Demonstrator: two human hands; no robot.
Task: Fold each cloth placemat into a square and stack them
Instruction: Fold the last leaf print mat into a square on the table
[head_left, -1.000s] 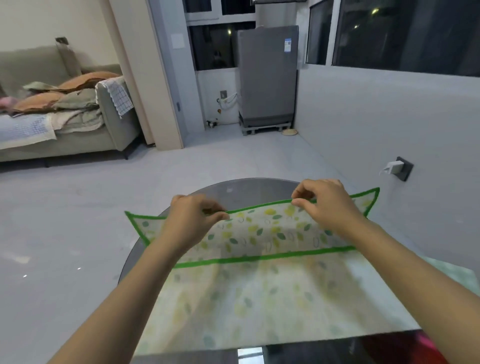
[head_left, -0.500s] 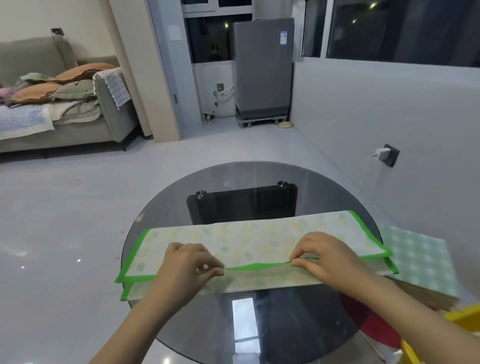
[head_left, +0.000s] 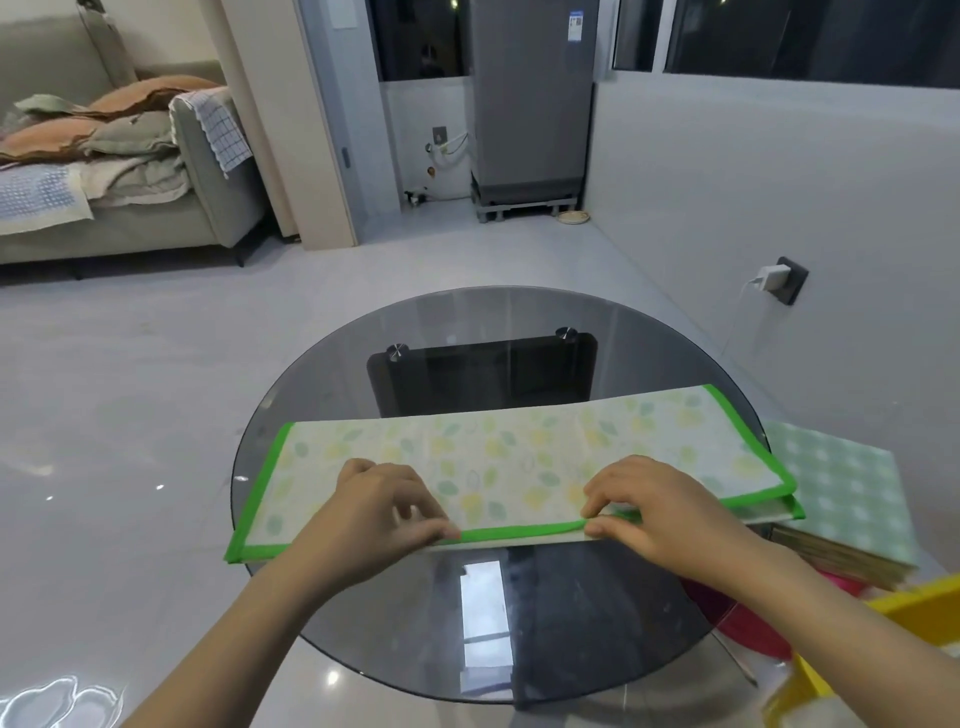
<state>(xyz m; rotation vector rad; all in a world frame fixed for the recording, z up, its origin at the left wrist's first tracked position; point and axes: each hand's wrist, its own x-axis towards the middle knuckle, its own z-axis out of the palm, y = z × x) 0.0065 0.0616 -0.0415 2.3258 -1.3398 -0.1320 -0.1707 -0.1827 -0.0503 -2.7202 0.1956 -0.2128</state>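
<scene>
Folded in half lengthwise on a round glass table (head_left: 519, 322): a cloth placemat (head_left: 519, 452) with pale yellow and green leaf print and bright green border, now a long strip across the middle of the table, two layers with green edges toward the near side. At the near long edge, left of the middle, the left hand (head_left: 379, 512), fingers curled, thumb and fingertips pinching the green edge of the placemat. At the same edge, right of the middle, the right hand (head_left: 654, 506), fingers bent down on top of the upper layer, thumb under the border, pinching it as well. Between the two hands the top green edge slightly raised, not quite in line with the lower layer; at the right end the lower layer visible a little beyond the upper one. Just beside the right end of the placemat, partly under it, a stack of folded cloths (head_left: 852, 499), the top one with pale green checks. Lower right, something red (head_left: 727, 618) under or beside the table and a yellow box (head_left: 914, 603), both only partly visible. In the background a grey sofa (head_left: 208, 182) with piled cloths, a grey appliance (head_left: 530, 104) on a stand, a charger (head_left: 774, 278) in a wall socket.
</scene>
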